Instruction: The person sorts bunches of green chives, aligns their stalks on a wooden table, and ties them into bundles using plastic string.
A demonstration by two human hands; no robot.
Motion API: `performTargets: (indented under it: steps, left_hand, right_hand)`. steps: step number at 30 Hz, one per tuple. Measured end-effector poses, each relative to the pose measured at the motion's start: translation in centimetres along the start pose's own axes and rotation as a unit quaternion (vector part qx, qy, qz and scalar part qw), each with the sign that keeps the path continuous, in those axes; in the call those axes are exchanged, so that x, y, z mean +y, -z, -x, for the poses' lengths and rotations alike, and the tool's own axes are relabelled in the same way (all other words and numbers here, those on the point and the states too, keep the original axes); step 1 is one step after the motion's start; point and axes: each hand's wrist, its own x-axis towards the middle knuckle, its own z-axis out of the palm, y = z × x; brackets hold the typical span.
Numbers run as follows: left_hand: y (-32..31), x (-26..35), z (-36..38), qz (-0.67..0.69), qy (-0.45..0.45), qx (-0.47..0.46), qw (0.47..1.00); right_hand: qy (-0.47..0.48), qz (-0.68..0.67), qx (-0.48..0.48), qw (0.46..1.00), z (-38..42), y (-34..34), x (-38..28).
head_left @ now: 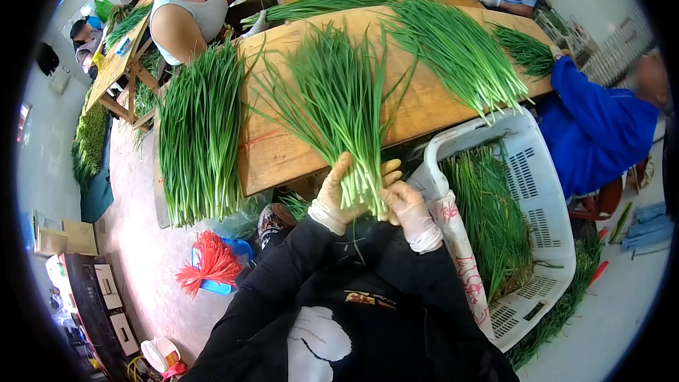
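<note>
A loose bunch of garlic chives [346, 99] lies over the table's near edge, leaf tips pointing away and pale stem ends toward me. My left hand [331, 198], in a thin glove, is wrapped around the stems from beneath, its fingertips showing on the far side. At the right of the stem ends, my gloved right hand [411, 218] has its fingers closed on a few stems. A single thin blade hangs below my hands. To the left rests a large pile of chives [201, 134], stems overhanging the edge. Another pile [460, 53] lies at the right.
The wooden table [276, 159] curves ahead. A white plastic crate [548, 191] with chives stands at my right. Red ties [210, 262] lie on a blue tray at lower left. A person in blue [598, 124] sits at right; others work across the tables.
</note>
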Motion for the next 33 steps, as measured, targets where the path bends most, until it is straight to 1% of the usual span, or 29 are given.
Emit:
performTargets:
  steps: [1, 2, 3, 4, 5, 6, 7, 8, 9, 11, 12, 13, 14, 15, 16, 18, 19, 21, 22, 23, 25, 26, 27, 29, 30, 31, 33]
  left_hand:
    - [0.0, 0.1, 0.1, 0.000, -0.002, 0.000, 1.000]
    - [0.1, 0.2, 0.1, 0.019, 0.009, -0.026, 0.999]
    - [0.2, 0.3, 0.0, 0.038, 0.020, -0.053, 0.998]
    - [0.2, 0.3, 0.1, 0.047, 0.026, -0.032, 0.998]
    - [0.3, 0.4, 0.0, 0.047, 0.025, -0.033, 0.998]
    - [0.4, 0.3, 0.0, 0.042, 0.016, -0.026, 0.999]
    - [0.5, 0.3, -0.1, 0.036, 0.007, -0.017, 0.999]
    - [0.3, 0.1, -0.2, 0.027, -0.007, 0.009, 1.000]
    - [0.7, 0.1, -0.3, 0.028, -0.006, 0.008, 1.000]
    - [1.6, 0.0, -0.4, 0.052, 0.000, 0.020, 0.998]
    - [0.9, 0.3, 0.0, 0.101, 0.021, -0.003, 0.995]
    - [1.3, 0.4, 0.0, 0.075, 0.027, -0.021, 0.997]
    - [1.8, 0.5, 0.0, 0.074, 0.026, -0.023, 0.997]
    - [2.3, 0.7, 0.0, 0.073, 0.026, -0.025, 0.997]
    - [2.7, 0.7, 0.0, 0.074, 0.024, -0.025, 0.997]
    - [2.3, 0.5, -0.3, 0.016, 0.012, -0.004, 1.000]
    - [1.9, 0.5, -0.3, 0.017, 0.012, -0.003, 1.000]
    - [0.9, 0.6, -0.2, -0.015, 0.029, -0.109, 0.993]
    - [2.2, 0.5, -0.3, -0.009, 0.030, -0.106, 0.994]
    - [1.8, 0.2, -0.1, -0.009, 0.029, -0.107, 0.994]
    - [0.4, -0.3, 0.2, -0.077, -0.002, 0.052, 0.996]
    - [1.6, -0.1, -0.1, -0.073, 0.027, 0.007, 0.997]
    - [2.3, 0.0, -0.4, -0.073, 0.026, 0.006, 0.997]
    - [2.6, 0.2, -0.5, -0.118, 0.034, 0.015, 0.992]
    - [2.3, 0.4, 0.0, -0.110, 0.056, 0.070, 0.990]
    - [1.9, 0.3, 0.1, -0.109, 0.055, 0.070, 0.990]
    - [1.0, -0.1, 0.2, -0.194, 0.008, 0.134, 0.972]
  right_hand:
    - [-0.019, 0.033, 0.007, 0.999, 0.0, 0.3, -0.3]
    - [0.066, 0.137, 0.045, 0.987, 0.0, 0.5, -0.2]
    - [0.090, 0.165, 0.081, 0.979, 0.2, 0.6, -0.4]
    - [0.107, 0.144, 0.105, 0.978, 0.3, 0.8, -0.5]
    - [0.124, 0.123, 0.129, 0.976, 0.4, 0.9, -0.9]
    - [0.124, 0.124, 0.128, 0.976, 0.5, 0.6, -1.4]
    - [0.238, 0.259, 0.131, 0.927, 0.6, 0.1, -2.2]
    - [0.343, 0.385, 0.129, 0.847, 0.5, -0.4, -2.7]
    - [0.343, 0.386, 0.131, 0.847, -0.1, -0.6, -2.7]
    - [0.268, 0.461, 0.094, 0.841, -1.7, -0.7, -1.7]
    - [0.212, 0.379, 0.089, 0.896, -2.7, -0.5, -1.0]
    - [0.191, 0.280, 0.075, 0.938, -3.9, 0.3, 0.7]
    - [0.097, 0.159, 0.062, 0.980, -3.8, 0.4, 0.2]
    - [-0.001, 0.034, 0.047, 0.998, -3.6, 0.3, -0.1]
    - [-0.001, 0.036, 0.045, 0.998, -3.6, 0.4, 0.0]
    - [0.029, 0.144, 0.051, 0.988, -3.6, 0.6, 0.3]
    - [0.028, 0.145, 0.051, 0.988, -3.4, 0.6, 0.2]
    - [0.104, 0.309, 0.040, 0.945, -3.1, 0.6, -0.2]
    - [0.173, 0.367, 0.030, 0.914, -3.5, 1.0, 0.4]
    - [0.173, 0.368, 0.030, 0.913, -3.1, 0.9, -0.3]
    - [0.098, 0.295, -0.126, 0.942, -2.0, 0.4, -3.0]
    - [0.081, 0.272, -0.187, 0.940, -1.7, 0.8, -3.7]
    - [0.029, 0.263, -0.229, 0.937, -2.0, 1.7, -4.1]
    - [-0.060, 0.154, -0.139, 0.976, -1.6, 2.7, -6.0]
    - [-0.014, 0.122, -0.085, 0.989, -1.8, 3.2, -6.4]
    - [0.021, 0.066, 0.020, 0.997, -2.9, 3.7, -4.9]
    - [0.103, 0.204, 0.058, 0.972, -3.0, 1.7, -5.3]
